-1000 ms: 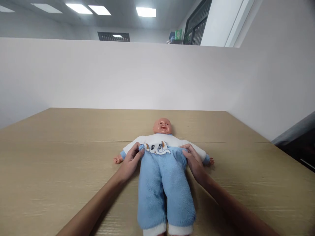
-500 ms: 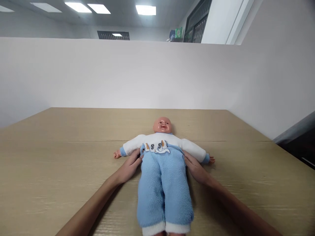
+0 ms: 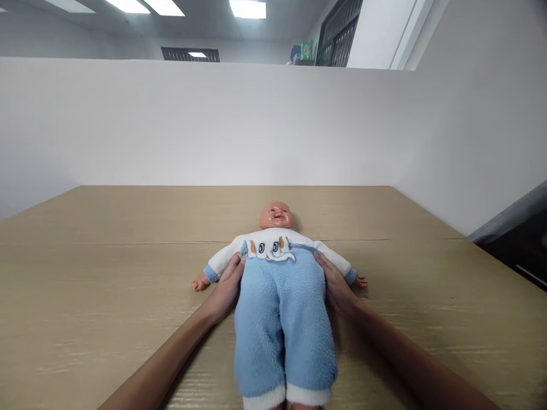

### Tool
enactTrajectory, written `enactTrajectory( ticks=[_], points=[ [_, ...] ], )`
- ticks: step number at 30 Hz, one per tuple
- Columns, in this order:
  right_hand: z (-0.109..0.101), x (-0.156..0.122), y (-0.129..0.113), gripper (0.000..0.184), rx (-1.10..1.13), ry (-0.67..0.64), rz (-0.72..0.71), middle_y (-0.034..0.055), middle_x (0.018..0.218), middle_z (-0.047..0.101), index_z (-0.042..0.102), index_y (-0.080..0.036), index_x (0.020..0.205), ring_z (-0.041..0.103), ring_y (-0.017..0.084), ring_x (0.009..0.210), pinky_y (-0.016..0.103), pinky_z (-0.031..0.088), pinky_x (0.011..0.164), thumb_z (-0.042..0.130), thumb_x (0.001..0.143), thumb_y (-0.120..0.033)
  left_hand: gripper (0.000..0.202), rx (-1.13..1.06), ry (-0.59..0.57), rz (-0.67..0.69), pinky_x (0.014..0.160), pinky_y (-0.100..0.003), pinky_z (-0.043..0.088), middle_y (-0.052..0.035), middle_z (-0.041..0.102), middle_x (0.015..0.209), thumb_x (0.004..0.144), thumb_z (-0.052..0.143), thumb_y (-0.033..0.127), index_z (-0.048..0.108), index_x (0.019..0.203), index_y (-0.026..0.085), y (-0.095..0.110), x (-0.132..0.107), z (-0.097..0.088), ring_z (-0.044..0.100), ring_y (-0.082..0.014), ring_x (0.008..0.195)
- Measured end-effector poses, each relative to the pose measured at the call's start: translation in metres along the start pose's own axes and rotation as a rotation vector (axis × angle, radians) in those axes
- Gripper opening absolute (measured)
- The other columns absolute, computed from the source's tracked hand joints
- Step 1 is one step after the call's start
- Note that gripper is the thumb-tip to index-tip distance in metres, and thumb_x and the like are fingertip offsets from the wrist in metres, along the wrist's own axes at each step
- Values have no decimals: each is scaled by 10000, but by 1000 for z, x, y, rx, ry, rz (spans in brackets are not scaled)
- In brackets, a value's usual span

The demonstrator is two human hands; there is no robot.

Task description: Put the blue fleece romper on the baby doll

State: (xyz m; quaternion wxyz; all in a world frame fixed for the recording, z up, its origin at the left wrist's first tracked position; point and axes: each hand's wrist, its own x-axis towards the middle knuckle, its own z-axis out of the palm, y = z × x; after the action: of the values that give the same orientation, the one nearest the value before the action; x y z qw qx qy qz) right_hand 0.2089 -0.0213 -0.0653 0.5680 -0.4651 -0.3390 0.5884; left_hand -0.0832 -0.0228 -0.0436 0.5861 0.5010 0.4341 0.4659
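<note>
A bald baby doll (image 3: 276,215) lies on its back with its head away from me and its arms spread. Its top (image 3: 228,255) is white with blue cuffs, and its fluffy blue trousers (image 3: 280,290) have white hems and an elephant face at the chest. My left hand (image 3: 231,282) grips the trousers at the left side of the waist, thumb on top and other fingers partly hidden. At the opposite side, my right hand (image 3: 335,282) is closed on the trousers just under the waistband, with fingertips partly tucked behind the cloth. The doll's feet are cut off by the lower edge.
The wooden table (image 3: 106,296) spreads around the doll, with a thin seam running across it. A white partition wall (image 3: 239,125) rises behind the far edge. At the right edge stands a dark object (image 3: 519,245).
Both hands have drawn the sides of the trousers up slightly, and the waistband sits straighter on the right. The doll's arms have shifted a little, its left-side hand lower. The view has tilted slightly.
</note>
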Motion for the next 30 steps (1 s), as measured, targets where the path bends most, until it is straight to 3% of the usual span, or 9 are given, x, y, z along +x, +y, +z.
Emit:
enactTrajectory(
  ticks=[4, 7, 11, 13, 16, 20, 24, 30],
  points=[
    [1, 0, 1, 500, -53, -74, -60, 2, 1482, 705, 753, -315, 1268, 511, 232, 1523, 421, 229, 1373, 809, 887, -634, 544, -56, -71, 51, 1195, -409, 438, -92, 699, 1447, 992, 668, 574, 632, 1423, 243, 4, 4, -7, 594, -300, 1391],
    [-1, 0, -2, 432, -212, -141, -176, 24, 1395, 729, 740, -293, 1259, 589, 241, 1401, 424, 302, 1324, 712, 973, -615, 485, -46, -126, 74, 1206, -388, 408, -88, 721, 1388, 1004, 670, 509, 656, 1400, 229, 6, 8, -16, 601, -281, 1361],
    [-1, -11, -14, 347, -536, -146, -371, 24, 1041, 705, 707, -254, 1079, 629, 244, 1040, 382, 492, 1036, 580, 1063, -577, 415, 47, -134, 65, 1221, -370, 360, -72, 702, 1404, 989, 703, 495, 720, 1315, 239, 9, 13, -31, 557, -288, 1379],
    [1, -20, -20, 336, -610, -95, -428, 7, 906, 627, 655, -247, 962, 564, 234, 902, 360, 472, 885, 577, 1072, -555, 379, 98, -121, 77, 1207, -361, 359, -63, 700, 1389, 993, 703, 506, 747, 1262, 242, 11, 13, -36, 556, -288, 1350],
    [4, -29, -25, 303, -676, -84, -492, 0, 892, 580, 609, -249, 963, 524, 228, 860, 354, 427, 830, 557, 1089, -519, 349, 168, -121, 156, 1173, -357, 369, -64, 700, 1337, 1027, 660, 495, 752, 1244, 238, 15, 12, -39, 564, -280, 1273],
    [4, -22, -20, 302, -559, -156, -425, 5, 953, 575, 583, -261, 1031, 539, 235, 918, 354, 440, 871, 538, 1082, -555, 359, 171, -85, 269, 1131, -353, 392, -62, 685, 1298, 1044, 633, 483, 711, 1294, 236, 18, 10, -33, 564, -261, 1191],
    [-3, -7, -17, 359, -502, -198, -338, 4, 956, 593, 558, -267, 1071, 577, 238, 922, 358, 479, 874, 565, 1042, -624, 351, 243, -52, 243, 1057, -350, 428, -53, 667, 1190, 1070, 573, 527, 670, 1205, 218, 21, 10, -32, 561, -247, 1109],
    [-24, -9, -37, 295, -611, -479, -296, 47, 1069, 693, 629, -247, 1185, 654, 257, 995, 392, 530, 931, 673, 1021, -488, 284, 479, -276, 191, 1071, -368, 430, -56, 651, 1159, 1071, 552, 485, 634, 1108, 216, 22, 12, -67, 557, -277, 1189]
  ],
)
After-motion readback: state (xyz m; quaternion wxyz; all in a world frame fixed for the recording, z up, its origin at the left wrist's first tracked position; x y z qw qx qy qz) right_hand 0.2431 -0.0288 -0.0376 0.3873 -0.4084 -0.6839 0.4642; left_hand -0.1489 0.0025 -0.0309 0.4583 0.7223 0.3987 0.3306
